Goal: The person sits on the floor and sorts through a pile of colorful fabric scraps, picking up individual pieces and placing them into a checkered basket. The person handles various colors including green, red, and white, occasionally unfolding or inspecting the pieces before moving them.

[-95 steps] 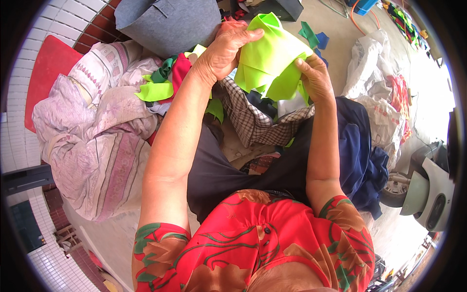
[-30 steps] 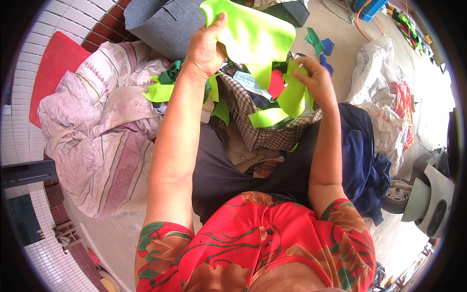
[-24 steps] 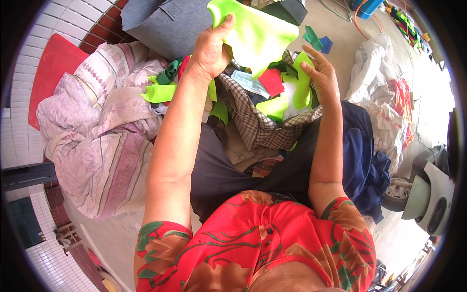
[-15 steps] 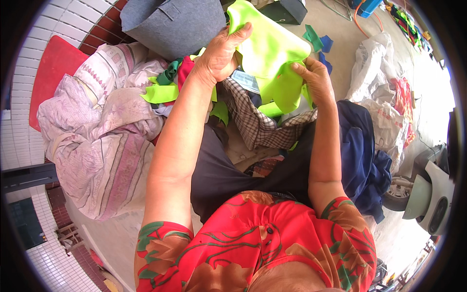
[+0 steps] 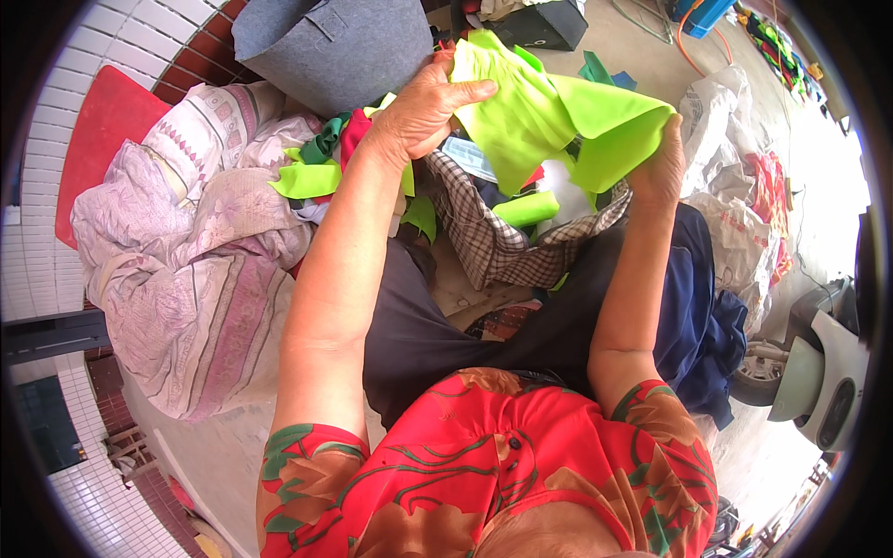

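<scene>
A piece of bright yellow-green fabric (image 5: pixel 530 116) is stretched out between my two hands. My left hand (image 5: pixel 423 107) grips its left end, thumb laid over the cloth. At the other end my right hand (image 5: pixel 662 166) pinches the right corner, its fingers partly hidden behind the fabric. Below the cloth sits a brown checkered bag (image 5: pixel 484 246) with its mouth open, holding a roll of yellow-green cloth (image 5: pixel 526 210), white material and a light blue face mask (image 5: pixel 469 158).
A grey felt bin (image 5: pixel 335 56) stands at the back left, beside a pale patterned quilt (image 5: pixel 195 251) with coloured scraps near it. White plastic sacks (image 5: pixel 721 139) lie at the right. Dark blue cloth (image 5: pixel 698 307) is beside my right leg. A black box (image 5: pixel 535 26) stands behind.
My right hand has moved out to the right with its end of the yellow-green fabric, which is now spread wider. My left hand has barely shifted.
</scene>
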